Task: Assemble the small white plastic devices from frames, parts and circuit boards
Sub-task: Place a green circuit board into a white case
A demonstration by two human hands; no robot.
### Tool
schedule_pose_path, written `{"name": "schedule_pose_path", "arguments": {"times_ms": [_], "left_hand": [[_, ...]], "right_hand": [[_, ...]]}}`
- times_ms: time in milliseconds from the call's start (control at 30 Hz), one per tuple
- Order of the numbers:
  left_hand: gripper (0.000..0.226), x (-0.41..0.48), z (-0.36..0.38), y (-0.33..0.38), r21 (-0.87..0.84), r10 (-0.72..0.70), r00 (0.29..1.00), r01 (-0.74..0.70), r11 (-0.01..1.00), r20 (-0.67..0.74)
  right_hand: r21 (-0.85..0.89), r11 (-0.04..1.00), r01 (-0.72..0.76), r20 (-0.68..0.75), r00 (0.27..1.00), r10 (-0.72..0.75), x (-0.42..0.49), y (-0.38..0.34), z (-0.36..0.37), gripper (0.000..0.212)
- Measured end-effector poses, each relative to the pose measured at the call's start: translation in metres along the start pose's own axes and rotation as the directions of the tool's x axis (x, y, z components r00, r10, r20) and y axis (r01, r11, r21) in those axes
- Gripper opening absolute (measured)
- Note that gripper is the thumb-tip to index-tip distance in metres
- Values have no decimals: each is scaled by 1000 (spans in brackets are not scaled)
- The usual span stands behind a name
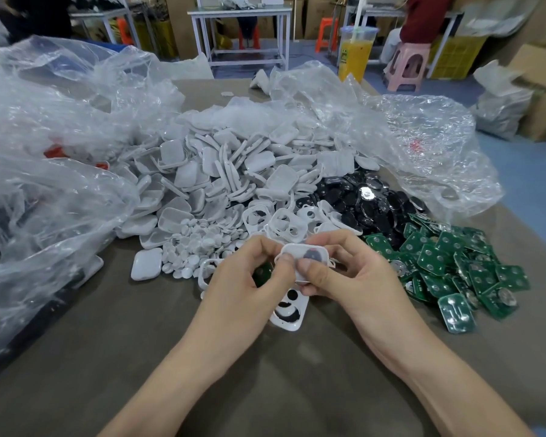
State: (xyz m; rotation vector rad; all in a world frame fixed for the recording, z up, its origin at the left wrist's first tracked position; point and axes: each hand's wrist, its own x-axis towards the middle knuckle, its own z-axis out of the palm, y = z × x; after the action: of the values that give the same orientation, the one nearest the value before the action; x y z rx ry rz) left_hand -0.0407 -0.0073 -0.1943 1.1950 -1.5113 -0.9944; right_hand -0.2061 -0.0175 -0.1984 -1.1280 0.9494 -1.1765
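Note:
Both my hands hold a small white plastic frame [304, 255] above the table; a dark round part shows inside it. My left hand [246, 275] pinches its left edge, and a green circuit board [263, 274] peeks out under those fingers. My right hand [338, 269] pinches the frame's near right side with the thumb on top. Just below the hands lies another white frame [289, 310] with dark cut-outs. A heap of white shells [234, 171], white round buttons [193, 247], black parts [366, 203] and green circuit boards [454, 266] lies beyond.
Crumpled clear plastic bags [54, 159] crowd the left and far right of the brown table [234, 373]. A single white shell [146, 264] lies by the buttons. A yellow drink cup [355, 55] stands at the far edge. Benches, stools and a seated person are behind.

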Motion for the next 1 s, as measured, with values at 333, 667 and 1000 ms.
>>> {"name": "schedule_pose_path", "arguments": {"times_ms": [333,667,1000], "left_hand": [[13,4,-1,-9,-57,-32,998,36,998,62],[7,-4,-1,-14,395,311,947,-257,882,-80],[12,-13,-5,-10,438,735,670,-633,638,-101]], "right_hand": [[-76,992,98,-28,995,-101,-3,-1,2,16],[-614,615,495,32,794,-607,-11,6,3,16],[-367,613,700,73,678,-731,-29,6,5,29]]}}
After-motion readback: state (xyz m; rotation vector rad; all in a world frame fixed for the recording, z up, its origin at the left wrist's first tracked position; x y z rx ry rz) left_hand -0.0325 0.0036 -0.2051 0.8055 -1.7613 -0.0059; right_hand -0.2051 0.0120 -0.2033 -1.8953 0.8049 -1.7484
